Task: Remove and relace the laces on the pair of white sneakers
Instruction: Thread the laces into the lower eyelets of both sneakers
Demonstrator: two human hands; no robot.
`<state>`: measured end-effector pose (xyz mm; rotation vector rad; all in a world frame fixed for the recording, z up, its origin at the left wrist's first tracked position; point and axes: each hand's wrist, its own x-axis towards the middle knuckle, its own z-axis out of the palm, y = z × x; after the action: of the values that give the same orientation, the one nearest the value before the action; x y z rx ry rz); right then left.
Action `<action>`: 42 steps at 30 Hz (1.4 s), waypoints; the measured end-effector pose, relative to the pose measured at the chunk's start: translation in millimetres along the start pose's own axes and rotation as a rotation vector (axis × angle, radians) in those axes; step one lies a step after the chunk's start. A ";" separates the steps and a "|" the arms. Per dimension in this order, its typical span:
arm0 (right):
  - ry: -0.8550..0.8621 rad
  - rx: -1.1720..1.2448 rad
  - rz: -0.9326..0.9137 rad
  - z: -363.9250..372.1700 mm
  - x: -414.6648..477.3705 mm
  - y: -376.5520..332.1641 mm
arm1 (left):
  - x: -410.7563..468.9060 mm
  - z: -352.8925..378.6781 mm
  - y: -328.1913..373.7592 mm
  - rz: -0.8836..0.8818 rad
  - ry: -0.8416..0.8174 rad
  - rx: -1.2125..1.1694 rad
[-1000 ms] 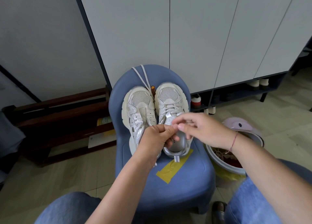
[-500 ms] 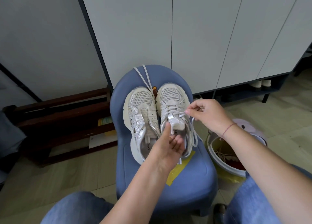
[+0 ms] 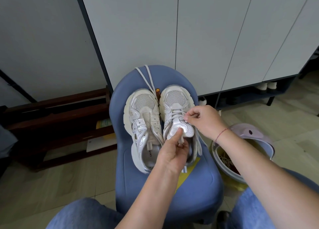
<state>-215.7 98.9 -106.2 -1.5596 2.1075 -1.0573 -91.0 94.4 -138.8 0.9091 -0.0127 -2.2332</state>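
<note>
Two white sneakers stand side by side on the seat of a blue chair (image 3: 198,185), toes toward the cabinet (image 3: 207,38). The left sneaker (image 3: 141,104) carries no lace; a loose lace (image 3: 146,76) lies over the chair back just behind it. The right sneaker (image 3: 174,99) is laced. The left hand (image 3: 170,152) grips the tongue (image 3: 177,125) of the right sneaker, thumb pressed on top, fingers curled beneath. The right hand (image 3: 203,120) pinches a strand of the lace (image 3: 172,114) between thumb and fingertips at the shoe's right side. A basin (image 3: 259,142) stands on the floor to the right of the chair.
</note>
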 end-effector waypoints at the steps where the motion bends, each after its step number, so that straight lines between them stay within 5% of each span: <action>1: -0.009 0.006 0.000 -0.3 0.9 0.0 | 0.2 0.4 0.2 0.002 -0.003 0.010; 10: -0.093 0.274 0.054 4.0 -0.5 -0.5 | 0.2 3.6 -3.0 0.163 -0.055 0.098; 16: -0.169 0.146 0.013 -11.5 2.5 3.0 | 1.7 1.0 -3.9 0.201 -0.058 0.158; 31: -0.037 0.013 -0.024 -4.9 0.5 -2.4 | -7.3 2.3 -5.9 0.191 -0.083 0.158; 39: 0.006 0.197 0.003 4.3 -4.1 -3.7 | -9.7 3.7 -4.0 0.213 -0.063 0.194; 42: 0.164 0.239 0.101 2.2 -18.9 -4.6 | -8.2 3.0 0.3 0.193 -0.029 0.277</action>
<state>-204.5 114.8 -107.6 -1.2802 2.0473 -1.3846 -88.6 98.5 -131.5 0.9761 -0.4151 -2.0951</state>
